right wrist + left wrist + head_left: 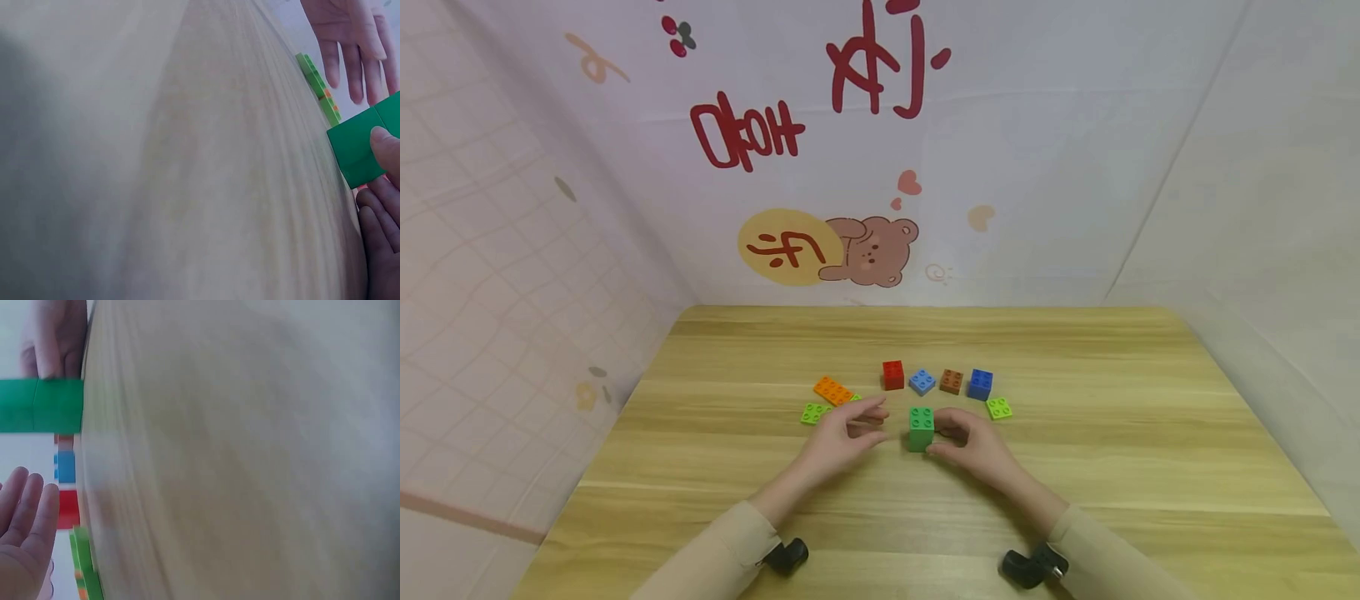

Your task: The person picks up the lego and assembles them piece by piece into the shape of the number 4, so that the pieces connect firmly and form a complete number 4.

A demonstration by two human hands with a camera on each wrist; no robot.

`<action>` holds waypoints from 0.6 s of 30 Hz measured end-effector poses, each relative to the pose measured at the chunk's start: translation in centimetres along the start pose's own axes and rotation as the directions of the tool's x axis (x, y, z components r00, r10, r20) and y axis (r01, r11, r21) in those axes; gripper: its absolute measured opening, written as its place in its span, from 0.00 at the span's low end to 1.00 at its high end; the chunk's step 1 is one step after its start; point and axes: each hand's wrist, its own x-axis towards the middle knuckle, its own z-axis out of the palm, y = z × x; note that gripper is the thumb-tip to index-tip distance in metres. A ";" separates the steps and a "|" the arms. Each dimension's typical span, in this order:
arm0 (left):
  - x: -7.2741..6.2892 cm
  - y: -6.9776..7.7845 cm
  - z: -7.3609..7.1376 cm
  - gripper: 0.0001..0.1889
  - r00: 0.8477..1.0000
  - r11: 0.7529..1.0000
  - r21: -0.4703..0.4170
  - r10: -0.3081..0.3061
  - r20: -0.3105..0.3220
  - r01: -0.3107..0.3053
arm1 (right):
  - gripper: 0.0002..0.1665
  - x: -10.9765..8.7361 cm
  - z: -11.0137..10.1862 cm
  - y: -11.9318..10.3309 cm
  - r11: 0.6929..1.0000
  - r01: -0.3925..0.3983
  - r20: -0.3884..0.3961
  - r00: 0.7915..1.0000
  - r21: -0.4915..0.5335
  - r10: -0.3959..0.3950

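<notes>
Two green toy bricks stacked into a small tower (921, 432) stand on the table in front of me. My right hand (973, 443) holds the tower from its right side, the thumb on its near face and the fingers round behind; the right wrist view shows the thumb pressed on the lower brick (356, 147). To the left of the tower, my left hand (844, 435) hovers with fingers extended and thumb apart, holding nothing. A gap separates its fingertips from the green tower (57, 405) in the left wrist view.
Behind the hands lie a red brick (892, 375), a light blue brick (922, 382), a brown brick (951, 381) and a dark blue brick (980, 384). A lime brick (999, 407) sits at right. Orange (832, 390) and lime (815, 413) bricks lie beside my left hand.
</notes>
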 end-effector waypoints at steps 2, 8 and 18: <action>-0.3 -0.2 -0.6 0.27 1.000 1.000 -0.005 -0.006 -0.024 0.005 | 0.25 0.0 -0.1 0.0 1.000 -0.002 0.003 1.000 0.006 0.002; -1.1 -1.0 -2.7 0.26 0.996 0.999 0.049 0.005 -0.089 -0.001 | 0.26 -0.2 -0.1 -0.2 1.000 -0.002 0.001 1.000 0.005 0.002; -2.3 -1.8 -6.0 0.25 0.986 0.992 0.126 -0.002 -0.165 0.023 | 0.31 -1.1 -0.9 -4.5 0.998 0.001 -0.037 0.999 0.069 0.002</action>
